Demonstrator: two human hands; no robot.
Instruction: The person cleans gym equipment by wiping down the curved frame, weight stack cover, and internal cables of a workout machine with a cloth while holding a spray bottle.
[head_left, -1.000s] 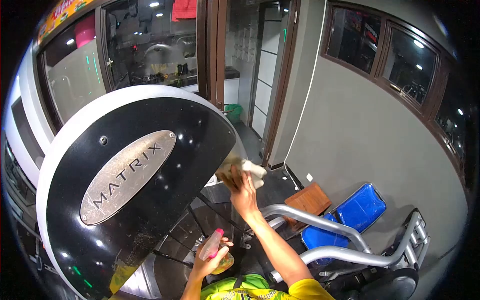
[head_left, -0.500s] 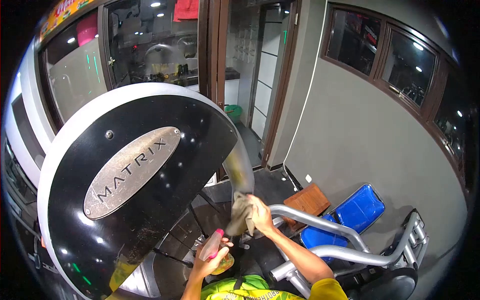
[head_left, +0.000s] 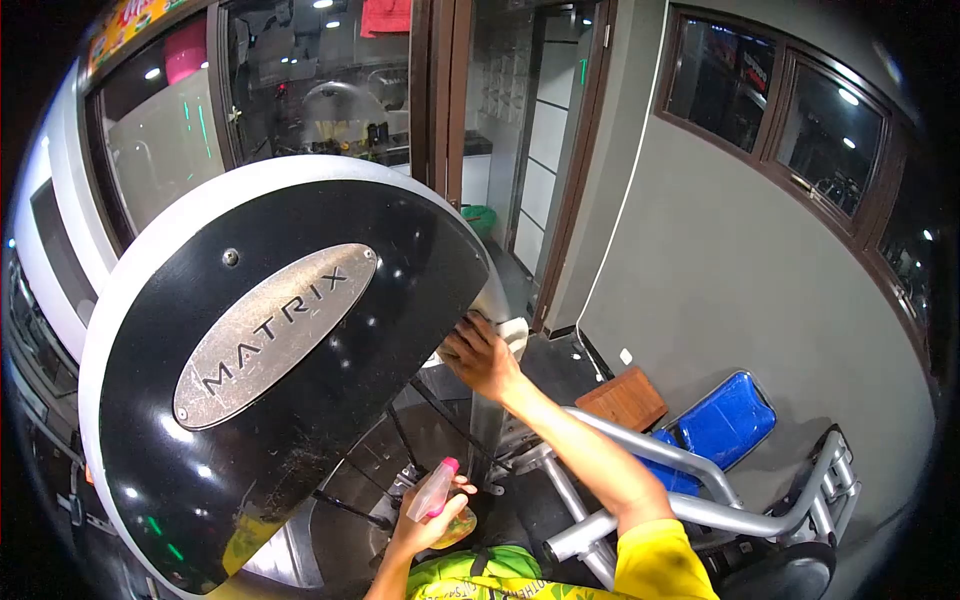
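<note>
My left hand (head_left: 414, 530) is wrapped round a spray bottle (head_left: 434, 490) with a pink tip and a clear body, held low in front of my body. My right hand (head_left: 484, 360) reaches forward with its fingers bent over the right edge of a large black machine cover (head_left: 330, 225) with a white rim. A pale cloth (head_left: 514, 336) shows beyond the knuckles, between the hand and the silver-grey side of the cover; the rest of it is hidden. An oval metal plate (head_left: 275, 335) reading MATRIX is fixed to the cover's face.
Silver tube handles (head_left: 700, 505) curve across the lower right. Behind them are a blue padded seat (head_left: 725, 420) and a brown wooden board (head_left: 622, 398). A grey wall (head_left: 720, 260) with windows stands on the right. Through the glass doorway shows a green bucket (head_left: 480, 220).
My right hand has moved up and forward with the cloth, from below the cover's corner onto its right edge. The left hand and spray bottle have barely moved. The view has shifted slightly.
</note>
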